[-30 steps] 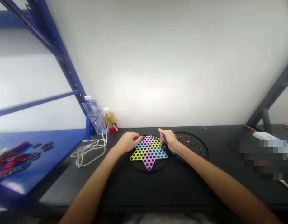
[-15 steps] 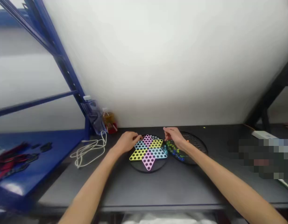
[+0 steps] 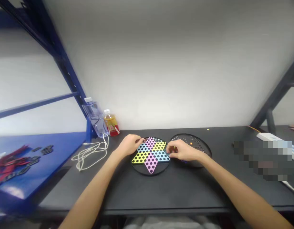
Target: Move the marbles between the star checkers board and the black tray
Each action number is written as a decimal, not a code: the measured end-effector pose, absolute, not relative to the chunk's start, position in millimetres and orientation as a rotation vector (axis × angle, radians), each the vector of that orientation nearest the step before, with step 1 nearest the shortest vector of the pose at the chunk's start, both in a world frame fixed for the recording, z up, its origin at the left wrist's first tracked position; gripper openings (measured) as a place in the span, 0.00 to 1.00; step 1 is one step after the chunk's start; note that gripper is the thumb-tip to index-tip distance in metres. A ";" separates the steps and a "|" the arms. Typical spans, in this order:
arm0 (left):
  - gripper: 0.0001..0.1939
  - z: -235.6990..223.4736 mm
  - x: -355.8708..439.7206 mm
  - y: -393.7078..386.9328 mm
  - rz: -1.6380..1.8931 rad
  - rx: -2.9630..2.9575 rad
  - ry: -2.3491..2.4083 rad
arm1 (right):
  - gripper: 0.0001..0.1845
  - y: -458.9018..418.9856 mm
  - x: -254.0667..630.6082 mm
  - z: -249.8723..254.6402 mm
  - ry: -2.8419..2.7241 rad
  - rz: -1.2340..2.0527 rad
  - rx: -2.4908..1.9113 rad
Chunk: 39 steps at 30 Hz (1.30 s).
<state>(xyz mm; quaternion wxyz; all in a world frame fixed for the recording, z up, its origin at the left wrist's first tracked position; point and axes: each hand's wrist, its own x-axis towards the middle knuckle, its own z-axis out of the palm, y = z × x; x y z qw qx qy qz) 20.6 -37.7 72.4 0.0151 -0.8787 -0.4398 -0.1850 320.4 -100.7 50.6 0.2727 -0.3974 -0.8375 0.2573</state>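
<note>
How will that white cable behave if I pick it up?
The cable will probably be floppy, since it lies in loose curves. It looks light, being thin. It overlaps itself, so it may snag when lifted.

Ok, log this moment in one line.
left hand: at far-left edge of star board | right hand: curled beside board's right edge, grip unclear | dark round tray: right of board, orange piece inside

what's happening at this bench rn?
A person has both bare hands at a colorful star-shaped board. The left hand is at its far left edge. The right hand, fingers curled, is by its right side, partly in front of a round black tray. Whether either hand grips anything is unclear. A small orange piece sits in the tray.
</note>
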 end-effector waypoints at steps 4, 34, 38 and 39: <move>0.20 71.5 19.1 -36.0 -0.562 -2.733 -1.366 | 0.06 -92.5 339.6 53.0 -2.045 0.576 -1.155; 0.16 63.5 15.3 -26.3 -0.529 -2.808 -1.323 | 0.07 -46.0 360.5 6.5 -2.126 0.295 -1.309; 0.15 63.6 15.6 -26.3 -0.528 -2.801 -1.314 | 0.06 -45.5 361.8 6.5 -2.088 0.276 -1.314; 0.15 63.6 15.7 -26.4 -0.529 -2.800 -1.312 | 0.06 -45.5 361.7 6.1 -2.080 0.270 -1.319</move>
